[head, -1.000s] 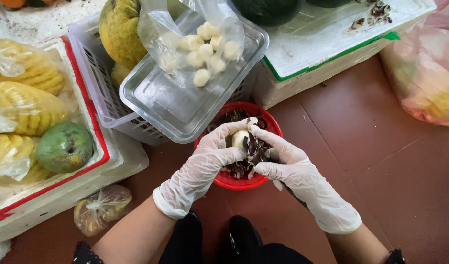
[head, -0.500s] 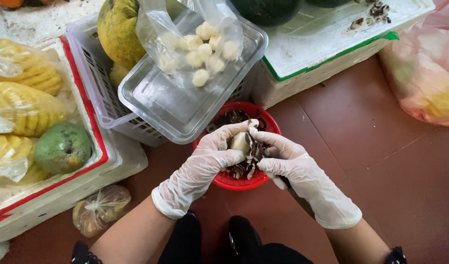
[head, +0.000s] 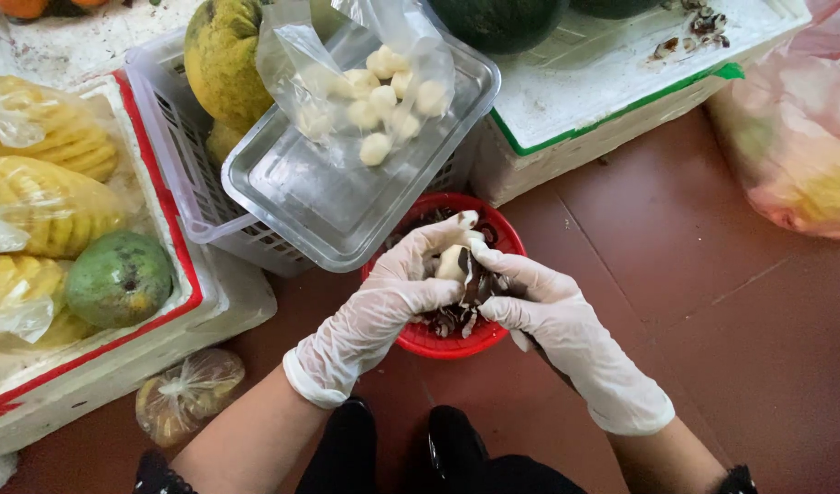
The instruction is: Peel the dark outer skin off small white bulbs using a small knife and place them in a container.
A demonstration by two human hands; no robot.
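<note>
Both my hands wear thin white gloves and meet over a red bowl (head: 443, 340) of dark peelings on the floor. My left hand (head: 411, 274) grips a small pale, partly peeled root (head: 452, 263) from the left. My right hand (head: 539, 306) presses on its dark skin from the right; a dark handle shows under that palm, and whether it is a knife I cannot tell. Just above the bowl, a clear plastic tray (head: 347, 197) carries an open clear bag (head: 365, 73) of several peeled white pieces.
The tray rests on a white basket (head: 177, 174) of large yellow-green fruit. A red-rimmed white crate (head: 155, 302) at left holds bagged peeled pineapples and a green mango. A white foam box (head: 621, 82) stands behind, a pink bag (head: 795, 137) at right, a small bagged item (head: 187, 393) bottom left.
My hands have turned the pale root slightly over the bowl, and more of its white flesh shows. Everything else stays put.
</note>
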